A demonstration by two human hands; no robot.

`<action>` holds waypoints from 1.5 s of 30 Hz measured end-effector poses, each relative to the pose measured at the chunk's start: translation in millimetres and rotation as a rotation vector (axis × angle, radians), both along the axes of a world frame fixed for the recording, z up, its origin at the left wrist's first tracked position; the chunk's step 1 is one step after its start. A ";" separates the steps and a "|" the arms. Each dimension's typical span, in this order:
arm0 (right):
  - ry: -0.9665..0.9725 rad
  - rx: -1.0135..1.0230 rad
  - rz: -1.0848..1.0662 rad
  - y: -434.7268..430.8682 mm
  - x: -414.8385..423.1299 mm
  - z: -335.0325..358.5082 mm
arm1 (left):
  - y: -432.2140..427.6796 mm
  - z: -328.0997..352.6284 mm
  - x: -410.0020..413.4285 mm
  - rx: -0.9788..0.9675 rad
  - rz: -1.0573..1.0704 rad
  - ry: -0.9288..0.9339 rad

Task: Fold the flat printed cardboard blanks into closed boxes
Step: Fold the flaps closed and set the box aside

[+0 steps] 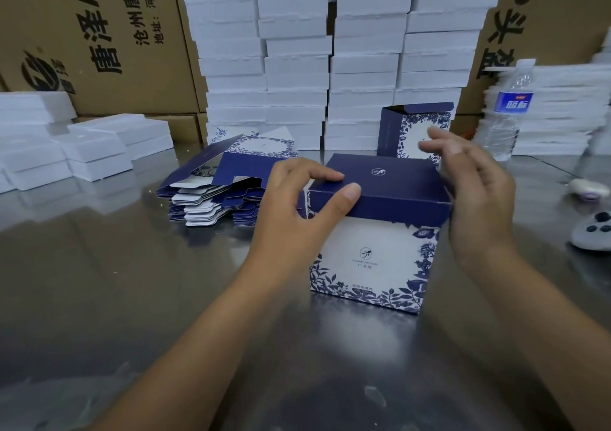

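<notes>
Head view: the left hand [297, 205] is pinching the box [373, 258] lid at its left end. The right hand [476, 192], fingers straight and empty, is hovering beside the right end. Pressing both ends evenly should seat the lid. The box is standing upright on the table [132, 281], printed front facing the wearer, lid running left-right.

- This is a packing workshop or warehouse.
- Tall stacks of identical white boxes [297, 50] line the back, with more piled at both sides.
- Large brown shipping cartons [99, 33] with bold printed Chinese lettering stand behind them.
- A bare steel surface [99, 281] carries a pile of flat printed blanks [211, 195] and a folded box [373, 258].
</notes>
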State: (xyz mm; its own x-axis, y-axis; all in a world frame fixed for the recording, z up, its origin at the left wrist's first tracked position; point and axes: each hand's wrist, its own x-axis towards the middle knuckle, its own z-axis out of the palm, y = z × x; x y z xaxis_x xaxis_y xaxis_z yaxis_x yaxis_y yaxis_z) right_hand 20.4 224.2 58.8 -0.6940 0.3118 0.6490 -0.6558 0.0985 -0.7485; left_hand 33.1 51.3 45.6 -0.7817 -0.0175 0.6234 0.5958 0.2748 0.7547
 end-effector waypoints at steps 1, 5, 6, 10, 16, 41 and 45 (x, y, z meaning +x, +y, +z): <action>0.047 0.067 0.021 -4.4 3.0 -0.9 | -1.7 -0.6 -1.6 -0.007 0.029 0.034; 0.135 0.367 -0.037 -22.4 9.7 -9.4 | -2.0 -5.2 -3.3 -0.127 0.136 0.227; 0.142 0.395 -0.068 -25.4 10.3 -11.8 | -0.8 -7.3 -3.4 -0.171 0.134 0.269; 0.221 0.439 -0.140 -27.7 10.3 -16.2 | 5.5 -10.5 -3.1 -0.129 0.089 0.281; 0.315 0.554 -0.213 -25.8 8.1 -20.5 | 4.8 -5.8 -3.2 -0.084 0.119 0.288; 0.213 0.463 -0.173 -17.7 4.0 -16.9 | -4.9 -0.8 -6.5 -0.065 0.127 0.246; 0.129 0.406 -0.198 -14.7 1.2 -20.5 | -7.3 -1.4 -8.3 -0.027 0.078 0.197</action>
